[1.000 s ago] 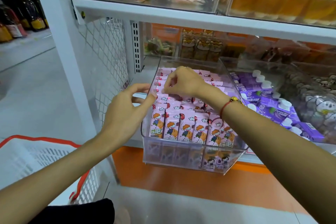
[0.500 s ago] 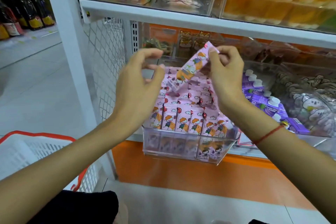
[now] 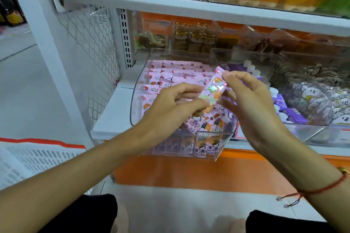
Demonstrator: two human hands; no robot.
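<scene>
Head camera looks forward-down, close over shelf.

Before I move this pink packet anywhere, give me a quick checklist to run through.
1. Grip: the left hand pinches the lower end of the pink packet and the right hand pinches the upper end: ok.
2. Pink packet lifted free of the clear bin, with nothing clinging to it: ok.
3. Other packets in the bin sit tidy: the hands cover the front ones, cannot tell.
4. Room in the white basket at lower left: only part of it shows, cannot tell.
5. Seal on the pink packet intact: too blurred, cannot tell.
</scene>
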